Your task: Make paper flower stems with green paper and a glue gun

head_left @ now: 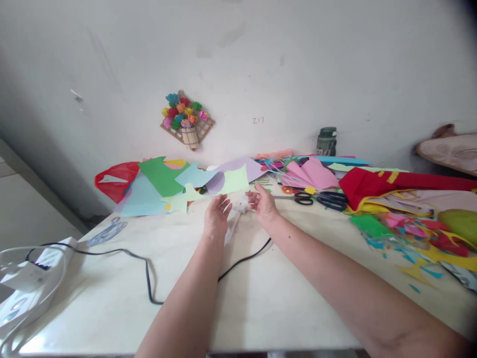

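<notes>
From the head camera, you're holding both hands over the pale, glossy tabletop [298, 298], just left of the scissors with black loop handles [297, 198]. The small, crumpled, whitish piece [242, 205], possibly plastic, is sitting left of those scissors, between your hands. Your right hand [264, 204] is bending its fingers right by the piece's edge; whether they're gripping it, I can't tell through the blur. Your left hand [217, 217] is hovering on the other side, fingers loosely curved, and again I can't tell if they're pinching anything. Watch the thin black cable [148, 278]: it's running under your forearms, nearer you than the scissors, so a dragging wrist could be snagging it and tugging towards the white power strip [52, 254], far left of them. The scissors are lying close by your right hand; a wide sweep could be knocking them. The pale green cut paper sheet [235, 180] is resting left of them, beyond your fingers, where a careless knuckle could be creasing it.
</notes>
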Tool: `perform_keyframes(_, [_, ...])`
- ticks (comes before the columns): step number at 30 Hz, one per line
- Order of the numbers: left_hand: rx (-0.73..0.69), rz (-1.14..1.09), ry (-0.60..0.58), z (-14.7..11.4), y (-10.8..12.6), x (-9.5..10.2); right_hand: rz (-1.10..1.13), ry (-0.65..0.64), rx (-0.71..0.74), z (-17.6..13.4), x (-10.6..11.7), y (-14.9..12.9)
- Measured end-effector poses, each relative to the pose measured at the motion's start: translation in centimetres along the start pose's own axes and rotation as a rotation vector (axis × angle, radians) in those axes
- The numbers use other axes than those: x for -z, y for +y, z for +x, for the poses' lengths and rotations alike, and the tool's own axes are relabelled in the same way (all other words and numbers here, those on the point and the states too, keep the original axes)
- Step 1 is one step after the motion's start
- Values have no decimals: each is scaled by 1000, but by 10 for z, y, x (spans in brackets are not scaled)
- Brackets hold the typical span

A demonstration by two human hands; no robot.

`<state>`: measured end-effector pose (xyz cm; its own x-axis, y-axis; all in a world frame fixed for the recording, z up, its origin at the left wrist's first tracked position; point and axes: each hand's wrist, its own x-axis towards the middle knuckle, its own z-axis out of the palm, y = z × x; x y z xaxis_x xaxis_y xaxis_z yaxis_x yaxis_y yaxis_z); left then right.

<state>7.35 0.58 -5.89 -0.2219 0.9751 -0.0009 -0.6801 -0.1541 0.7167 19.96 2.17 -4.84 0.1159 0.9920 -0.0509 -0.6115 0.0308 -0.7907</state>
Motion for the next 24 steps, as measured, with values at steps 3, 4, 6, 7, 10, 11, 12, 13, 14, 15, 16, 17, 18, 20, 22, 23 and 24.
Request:
perform_keyframes(3, [18, -28, 5, 0, -1, 1, -38, -16, -21, -1, -2, 2])
perform_keyframes(4, [24, -38, 2, 0, -1, 0, -51, -42, -24, -2, -3, 3])
perform_keyframes(6, [29, -53, -9, -1, -2, 0, -64, -92, -21, -4, -5, 6])
perform_keyframes(7, [30, -58, -13, -1, -2, 0, -63, -106, -17, -5, -5, 6])
perform_keyframes(10, [29, -71, -16, -1, -3, -1, -12, -90, -26, -6, -6, 6])
perform_keyframes(11, [28, -75, -12, -1, -3, -1, 16, -75, -36, -6, -6, 5])
perform_keyframes(12, [27, -81, -8, -1, -3, -1, 41, -65, -46, -6, -5, 5])
perform_keyframes(13, [28, -87, -4, -1, -3, -1, 59, -66, -56, -7, -5, 5])
perform_keyframes(14, [34, -94, -2, -1, -3, -1, 64, -75, -60, -7, -5, 6])
perform_keyframes(15, [43, -101, -3, -1, -4, -1, 55, -89, -58, -8, -6, 7])
perform_keyframes(16, [58, -108, -10, -1, -5, -2, 35, -109, -53, -9, -7, 9])
perform_keyframes(17, [74, -114, -23, -2, -6, -3, 6, -133, -44, -11, -8, 10])
perform_keyframes(18, [88, -119, -39, -3, -6, -4, -24, -157, -31, -12, -10, 12])
perform_keyframes(20, [101, -121, -75, -4, -9, -6, -71, -186, -3, -15, -13, 14])
perform_keyframes(22, [102, -115, -105, -6, -11, -8, -82, -182, 11, -17, -15, 15])
perform_keyframes(23, [102, -112, -115, -7, -11, -8, -78, -167, 14, -18, -15, 15])
perform_keyframes(24, [102, -109, -122, -7, -12, -9, -70, -151, 14, -18, -15, 15])
